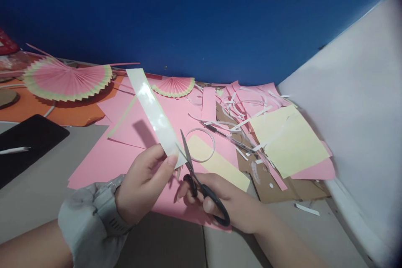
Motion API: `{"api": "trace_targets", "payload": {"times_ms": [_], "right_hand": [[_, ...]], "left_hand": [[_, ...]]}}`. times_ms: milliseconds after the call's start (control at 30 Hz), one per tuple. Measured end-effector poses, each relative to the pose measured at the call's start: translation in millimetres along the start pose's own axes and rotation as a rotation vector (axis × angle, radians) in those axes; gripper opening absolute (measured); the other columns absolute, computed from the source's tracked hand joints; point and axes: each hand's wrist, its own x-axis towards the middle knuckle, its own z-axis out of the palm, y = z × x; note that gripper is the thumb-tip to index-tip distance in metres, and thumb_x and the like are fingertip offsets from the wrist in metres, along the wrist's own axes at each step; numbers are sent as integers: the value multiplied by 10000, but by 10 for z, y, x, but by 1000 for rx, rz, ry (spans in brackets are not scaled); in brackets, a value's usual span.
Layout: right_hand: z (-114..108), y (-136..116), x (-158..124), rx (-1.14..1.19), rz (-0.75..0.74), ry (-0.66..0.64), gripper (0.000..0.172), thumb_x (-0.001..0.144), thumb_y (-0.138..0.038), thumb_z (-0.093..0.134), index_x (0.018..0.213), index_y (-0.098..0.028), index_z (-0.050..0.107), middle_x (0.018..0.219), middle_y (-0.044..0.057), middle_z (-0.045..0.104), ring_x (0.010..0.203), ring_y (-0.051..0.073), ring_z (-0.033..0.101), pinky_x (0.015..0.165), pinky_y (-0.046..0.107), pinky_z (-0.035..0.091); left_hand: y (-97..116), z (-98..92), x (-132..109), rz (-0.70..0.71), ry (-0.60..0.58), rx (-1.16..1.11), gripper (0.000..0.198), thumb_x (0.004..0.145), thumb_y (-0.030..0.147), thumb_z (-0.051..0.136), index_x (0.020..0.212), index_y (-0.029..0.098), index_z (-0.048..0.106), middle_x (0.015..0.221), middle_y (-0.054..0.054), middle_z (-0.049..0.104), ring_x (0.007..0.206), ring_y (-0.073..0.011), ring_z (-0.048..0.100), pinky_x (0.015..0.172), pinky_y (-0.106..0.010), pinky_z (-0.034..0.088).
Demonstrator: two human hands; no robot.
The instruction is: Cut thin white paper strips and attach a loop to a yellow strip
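- Head view, the hands: the left hand [143, 186] is closed in a pinch on the near end of a glossy white strip [153, 113], thumb over fingers. The strip rises away from it, tilted to the far left, over a pink sheet [103, 159].
- The right hand [220, 201] grips black-handled scissors [201, 186], fingers through the loops. The blades point far and meet the strip's right edge just beside the left thumb (how wide they stand apart is hard to tell).
- Doing the cut well, as I judge it: hold the strip taut and flat to the blades, keep the thumb clear of the edge, and feed the paper deep into the blades rather than snipping at the tips – long closes give a straighter line.
- Around them: a white ring [201, 145] and pale yellow paper [289, 140] lie right of the scissors, among curled white offcuts.
- Far left lies a large pleated fan [65, 79] in pink and yellow, with a smaller one [174, 86] at the blue wall [201, 16].
- A black pad [28, 142] sits at the left – a white board [361, 113] leans at the right.
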Motion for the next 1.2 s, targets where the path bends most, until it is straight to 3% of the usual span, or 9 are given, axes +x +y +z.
{"api": "trace_targets", "payload": {"times_ms": [467, 733, 1200], "right_hand": [[44, 33, 13, -49, -27, 72, 612, 717, -733, 437, 864, -147, 538, 759, -6, 465, 693, 129, 417, 645, 238, 345], [47, 46, 10, -34, -19, 79, 591, 739, -690, 475, 893, -131, 588, 811, 31, 541, 735, 153, 480, 703, 263, 389], [49, 68, 32, -19, -8, 114, 550, 721, -681, 506, 771, -133, 529, 693, -17, 464, 639, 110, 406, 580, 224, 320]], "left_hand": [[-7, -4, -4, -10, 26, 36, 237, 887, 320, 450, 712, 179, 526, 613, 15, 499, 538, -110, 488, 491, -213, 412], [-22, -10, -16, 17, 26, 48, 222, 898, 309, 435, 736, 188, 528, 617, 22, 493, 540, -106, 479, 492, -216, 402], [-52, -23, -13, 75, 1, 87, 236, 921, 293, 391, 737, 191, 496, 641, 29, 486, 567, -93, 462, 521, -197, 392]]}}
